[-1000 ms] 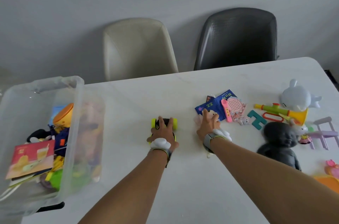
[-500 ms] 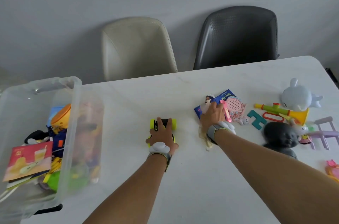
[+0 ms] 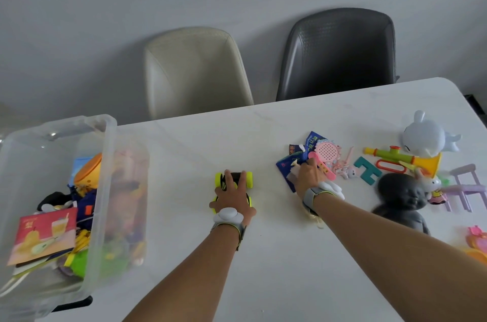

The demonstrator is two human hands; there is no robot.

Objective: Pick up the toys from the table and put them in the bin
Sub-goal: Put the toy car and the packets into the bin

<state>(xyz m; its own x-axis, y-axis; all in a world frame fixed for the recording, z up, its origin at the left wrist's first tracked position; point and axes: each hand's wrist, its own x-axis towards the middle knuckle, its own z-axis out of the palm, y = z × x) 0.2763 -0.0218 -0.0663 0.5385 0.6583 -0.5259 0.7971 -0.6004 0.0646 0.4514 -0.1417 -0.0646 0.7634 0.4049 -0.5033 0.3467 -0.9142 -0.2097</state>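
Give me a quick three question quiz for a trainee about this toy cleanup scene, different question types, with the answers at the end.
1. True or false: the bin already holds toys.
2. Which toy is under the left hand? A) trumpet B) car C) rabbit
3. Fill in: the right hand is on the blue ____.

Key
1. True.
2. B, the car with yellow wheels; the trumpet and rabbit lie far right, untouched.
3. Book, beside the pink toy.

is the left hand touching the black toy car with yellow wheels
Touching: the head view shows the left hand lying on the black toy car with yellow wheels, fingers over its top.
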